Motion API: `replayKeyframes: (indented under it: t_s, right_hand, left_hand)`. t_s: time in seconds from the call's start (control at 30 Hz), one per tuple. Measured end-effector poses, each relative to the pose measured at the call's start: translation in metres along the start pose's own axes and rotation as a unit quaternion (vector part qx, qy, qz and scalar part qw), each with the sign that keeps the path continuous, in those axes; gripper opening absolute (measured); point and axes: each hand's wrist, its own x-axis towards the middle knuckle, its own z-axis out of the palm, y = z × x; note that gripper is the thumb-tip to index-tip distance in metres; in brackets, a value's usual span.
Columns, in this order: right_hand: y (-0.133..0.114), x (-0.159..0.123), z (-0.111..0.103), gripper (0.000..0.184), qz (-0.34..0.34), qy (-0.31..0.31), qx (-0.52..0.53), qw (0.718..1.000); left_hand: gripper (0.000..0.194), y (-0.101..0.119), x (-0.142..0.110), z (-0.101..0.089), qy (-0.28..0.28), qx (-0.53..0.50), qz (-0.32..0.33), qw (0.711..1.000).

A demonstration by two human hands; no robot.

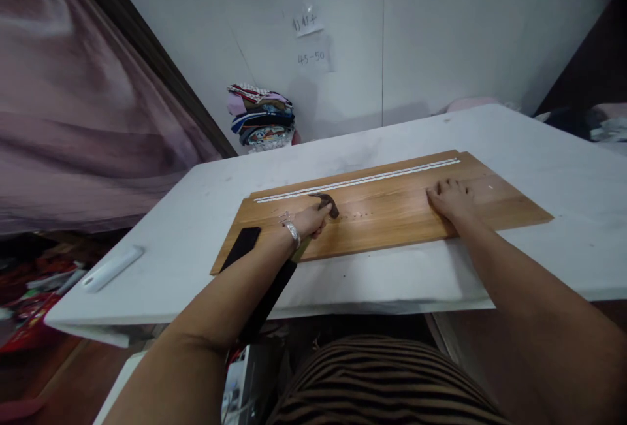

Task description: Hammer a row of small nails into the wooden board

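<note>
My left hand [309,221], with a silver bracelet at the wrist, grips a claw hammer [329,204] close to its head. The hammer's dark handle grip runs back beneath my left forearm. Under the hammer head lies a wood-grain board [401,200]. A short row of small nails [360,215] or nail marks, too small to tell apart, runs along the board just right of the hammer. Several loose nails [283,216] lie left of my left hand. My right hand [451,199] rests on the board's right part, fingers spread and pressing on the surface.
A long white marked strip [357,181] lies along the board's far side. A flat black object [241,246] sits at its left end. On the white table [171,216] lies a long white object [112,268]. Folded cloths [262,118] are stacked behind, against the wall.
</note>
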Motion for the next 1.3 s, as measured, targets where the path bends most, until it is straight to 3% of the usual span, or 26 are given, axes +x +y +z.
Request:
replayKeyframes:
  t_s: [1.3]
  right_hand:
    - [0.0009,0.0015,-0.0022,0.062,0.004,0.0,0.01,1.0]
  left_hand:
    - [0.024,0.0006,-0.0038,0.0012,-0.004,-0.012,-0.008,1.0]
